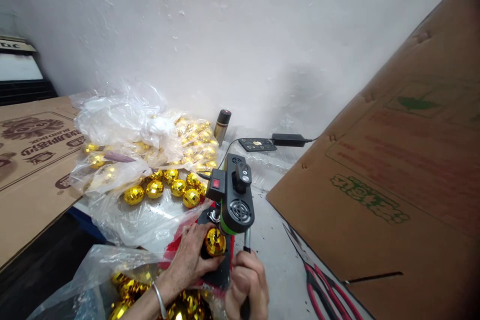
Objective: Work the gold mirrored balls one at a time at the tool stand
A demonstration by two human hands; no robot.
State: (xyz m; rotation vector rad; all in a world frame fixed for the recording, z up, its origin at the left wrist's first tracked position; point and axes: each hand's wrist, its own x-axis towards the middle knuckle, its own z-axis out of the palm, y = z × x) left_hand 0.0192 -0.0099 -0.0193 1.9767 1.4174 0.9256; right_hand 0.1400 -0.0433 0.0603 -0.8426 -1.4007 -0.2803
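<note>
My left hand (195, 252), with a silver bangle at the wrist, holds a gold mirrored ball (215, 242) on the black base of a small drill press (237, 195). The press has a black head with a red switch and a green band. Its head stands just above and beside the ball. My right hand (247, 282) is wrapped round the black-ended lever (247, 240) at the press's right side. More gold balls (154, 189) lie loose behind my left hand, beside a clear plastic bag (127, 120). Others lie in a bag (131, 287) at the front.
Red-handled scissors (322, 285) lie at the right, beside a large cardboard box (375, 160). Another carton (37, 160) is at the left. Near the wall (240, 35) stand a dark-capped bottle (222, 126) and a black power adapter (288, 140) with a cable.
</note>
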